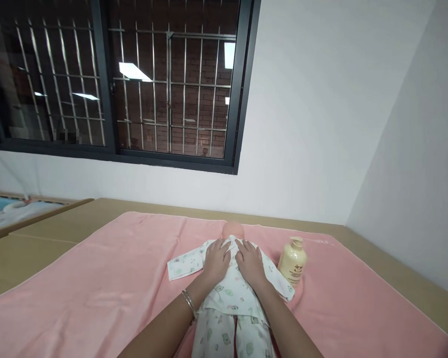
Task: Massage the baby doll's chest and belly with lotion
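A baby doll [233, 230] lies on its back on a pink towel [108, 278], dressed in white printed pyjamas [229, 303]. My left hand [215, 259] rests flat on the doll's chest on the left, fingers spread, a bracelet on its wrist. My right hand [249, 261] lies flat on the chest beside it, fingers pointing at the collar. Neither hand grips anything. Only the top of the doll's head shows above my fingers.
A cream pump bottle [293, 263] stands upright on the towel just right of the doll's sleeve. The towel covers a tan table [52, 228] set against a white wall under a barred window. A crib edge [26, 209] shows at far left.
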Demonstrator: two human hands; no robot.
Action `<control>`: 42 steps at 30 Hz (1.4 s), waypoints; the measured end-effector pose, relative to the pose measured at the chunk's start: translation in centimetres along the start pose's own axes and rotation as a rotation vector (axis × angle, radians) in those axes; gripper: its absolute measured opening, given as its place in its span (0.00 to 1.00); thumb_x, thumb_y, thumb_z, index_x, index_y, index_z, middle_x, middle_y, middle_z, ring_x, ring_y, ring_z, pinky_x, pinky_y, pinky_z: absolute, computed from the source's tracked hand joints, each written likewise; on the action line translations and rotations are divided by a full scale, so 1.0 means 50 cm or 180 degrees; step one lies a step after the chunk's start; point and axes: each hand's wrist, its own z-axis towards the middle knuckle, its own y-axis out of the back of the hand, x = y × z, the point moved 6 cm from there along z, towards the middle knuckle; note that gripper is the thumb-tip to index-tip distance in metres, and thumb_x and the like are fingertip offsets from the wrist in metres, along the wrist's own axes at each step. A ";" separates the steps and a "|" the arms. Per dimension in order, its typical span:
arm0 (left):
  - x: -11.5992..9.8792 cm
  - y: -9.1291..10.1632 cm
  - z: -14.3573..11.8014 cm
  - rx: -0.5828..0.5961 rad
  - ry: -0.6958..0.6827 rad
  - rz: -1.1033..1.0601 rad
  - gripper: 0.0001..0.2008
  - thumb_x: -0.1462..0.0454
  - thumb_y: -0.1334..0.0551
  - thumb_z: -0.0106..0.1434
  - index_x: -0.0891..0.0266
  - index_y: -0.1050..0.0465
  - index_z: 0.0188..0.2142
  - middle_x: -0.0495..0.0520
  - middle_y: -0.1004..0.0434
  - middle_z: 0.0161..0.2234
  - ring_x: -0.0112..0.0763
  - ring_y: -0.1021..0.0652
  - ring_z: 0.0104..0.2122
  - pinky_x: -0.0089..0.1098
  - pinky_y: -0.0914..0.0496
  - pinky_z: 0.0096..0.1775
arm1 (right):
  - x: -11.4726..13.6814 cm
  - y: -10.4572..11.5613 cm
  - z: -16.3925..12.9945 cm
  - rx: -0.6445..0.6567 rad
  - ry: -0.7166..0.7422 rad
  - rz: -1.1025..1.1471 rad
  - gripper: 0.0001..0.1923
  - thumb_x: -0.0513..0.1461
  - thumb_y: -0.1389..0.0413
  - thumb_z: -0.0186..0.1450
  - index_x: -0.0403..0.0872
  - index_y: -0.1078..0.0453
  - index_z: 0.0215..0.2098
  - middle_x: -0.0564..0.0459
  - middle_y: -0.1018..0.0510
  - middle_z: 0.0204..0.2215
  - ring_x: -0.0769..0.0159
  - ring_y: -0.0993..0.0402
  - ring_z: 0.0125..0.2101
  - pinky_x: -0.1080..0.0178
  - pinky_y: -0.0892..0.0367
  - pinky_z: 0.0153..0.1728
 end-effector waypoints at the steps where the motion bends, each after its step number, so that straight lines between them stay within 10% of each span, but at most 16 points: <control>1: -0.002 0.002 -0.001 0.0000 -0.0029 -0.0049 0.20 0.64 0.51 0.66 0.57 0.31 0.54 0.55 0.31 0.57 0.38 0.34 0.58 0.44 0.40 0.60 | 0.006 0.005 -0.004 -0.0079 0.0062 -0.0006 0.25 0.37 0.58 0.67 0.51 0.38 0.61 0.48 0.34 0.60 0.59 0.43 0.61 0.52 0.56 0.61; 7: 0.010 0.004 -0.010 -0.0111 0.0497 -0.0056 0.21 0.60 0.50 0.66 0.63 0.31 0.55 0.60 0.32 0.58 0.42 0.35 0.60 0.44 0.40 0.60 | -0.010 0.016 -0.020 -0.0448 -0.0535 0.0165 0.21 0.41 0.56 0.67 0.46 0.29 0.53 0.47 0.26 0.53 0.60 0.35 0.55 0.62 0.46 0.57; 16: 0.006 -0.001 -0.006 -0.0044 0.0203 0.0051 0.22 0.59 0.51 0.68 0.61 0.35 0.58 0.58 0.36 0.61 0.42 0.38 0.62 0.47 0.42 0.61 | -0.020 -0.012 0.006 0.0129 -0.0207 0.0257 0.26 0.41 0.59 0.69 0.50 0.43 0.65 0.50 0.44 0.65 0.60 0.53 0.65 0.50 0.62 0.63; 25: 0.007 0.006 -0.017 -0.0302 0.0351 0.0125 0.20 0.62 0.51 0.66 0.62 0.29 0.53 0.59 0.28 0.55 0.40 0.32 0.58 0.42 0.38 0.60 | -0.026 0.015 -0.026 -0.0618 -0.0577 0.0584 0.23 0.40 0.58 0.65 0.48 0.27 0.51 0.51 0.25 0.52 0.63 0.36 0.57 0.63 0.47 0.59; 32: 0.008 0.001 -0.006 -0.0054 0.0254 0.0084 0.22 0.58 0.52 0.69 0.62 0.37 0.59 0.59 0.37 0.61 0.42 0.38 0.63 0.46 0.42 0.61 | -0.020 0.002 0.002 0.0086 -0.0486 0.0040 0.28 0.43 0.60 0.69 0.42 0.43 0.64 0.45 0.44 0.65 0.55 0.53 0.65 0.53 0.57 0.62; 42: -0.025 0.005 -0.011 0.0013 0.0139 0.0368 0.18 0.64 0.53 0.69 0.65 0.30 0.51 0.62 0.27 0.53 0.41 0.30 0.57 0.42 0.36 0.57 | 0.016 0.019 -0.009 0.0191 -0.0505 -0.0247 0.23 0.40 0.61 0.69 0.39 0.33 0.54 0.37 0.28 0.52 0.53 0.35 0.55 0.56 0.42 0.52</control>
